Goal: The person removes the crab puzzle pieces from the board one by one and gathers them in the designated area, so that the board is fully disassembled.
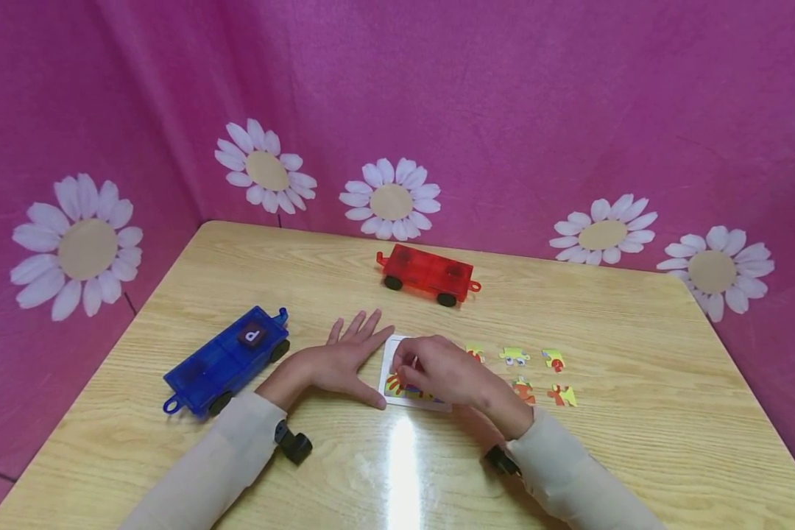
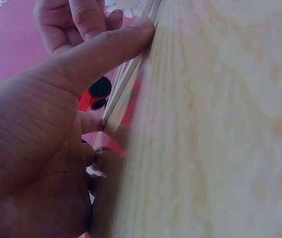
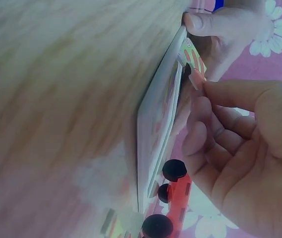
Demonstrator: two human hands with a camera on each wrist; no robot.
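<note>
A small white-rimmed puzzle board (image 1: 420,403) lies on the table between both hands. My left hand (image 1: 344,364) is spread at its left side, with the thumb and a fingertip at the board's edge; the left wrist view shows the thumb (image 2: 106,52) straight against that edge. Over the board, my right hand (image 1: 447,368) pinches a puzzle piece (image 3: 195,62) between thumb and fingertips. Yellow-green with red stripes, the piece stands tilted above the board in the right wrist view. In the head view, the right hand hides much of the board's inside.
Several loose puzzle pieces (image 1: 515,356) lie in two rows right of the board, partly behind the right hand. A red toy wagon (image 1: 427,272) stands beyond the board. To the left of the left hand is a blue toy wagon (image 1: 225,361). Pink flowered cloth (image 1: 503,110) borders the table.
</note>
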